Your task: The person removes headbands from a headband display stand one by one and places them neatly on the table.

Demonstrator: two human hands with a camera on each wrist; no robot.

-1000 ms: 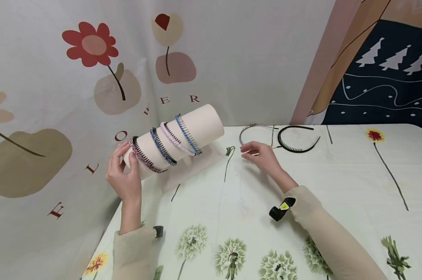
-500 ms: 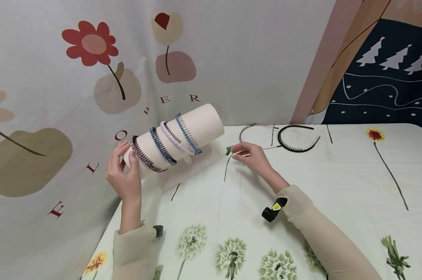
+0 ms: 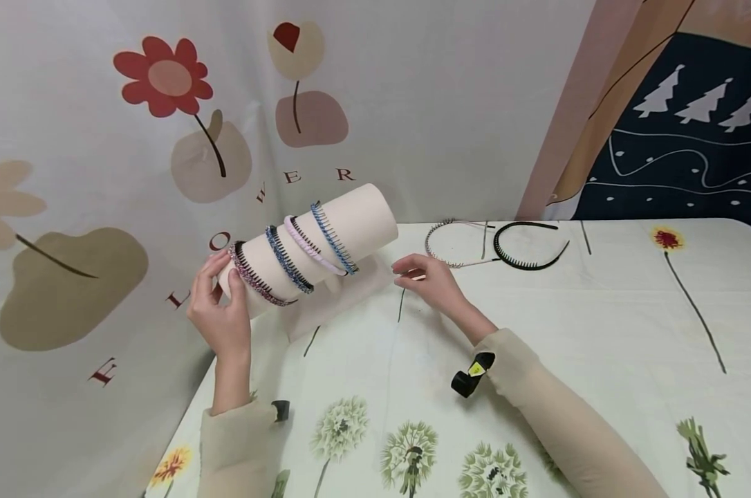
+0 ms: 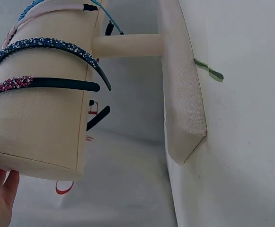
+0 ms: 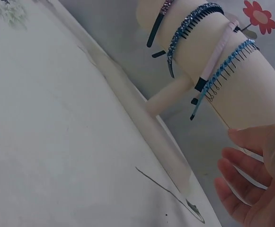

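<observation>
A cream headband stand (image 3: pixel 366 214), a padded roll on a short post and flat base (image 4: pixel 184 104), tilts up to the right. My left hand (image 3: pixel 223 315) grips its lower left end, thumb in front. Around the roll sit a red-and-black glittery headband (image 3: pixel 257 280), a dark blue glittery headband (image 3: pixel 287 259), a pale pink headband (image 3: pixel 313 247) and a bright blue toothed headband (image 3: pixel 334 238). My right hand (image 3: pixel 431 280), fingers loosely bent and holding nothing, hovers right of the base. In the right wrist view the same hand (image 5: pixel 258 175) appears close to the roll's free end.
On the table (image 3: pixel 599 332), behind my right hand, lie a thin toothed headband (image 3: pixel 429 238) and a black toothed headband (image 3: pixel 500 250). A white printed curtain (image 3: pixel 450 124) stands behind and to the left. A dark cloth with white trees (image 3: pixel 693 166) hangs at the right.
My right hand has moved left, away from the loose headbands and closer to the stand. My left hand and the stand have stayed in place.
</observation>
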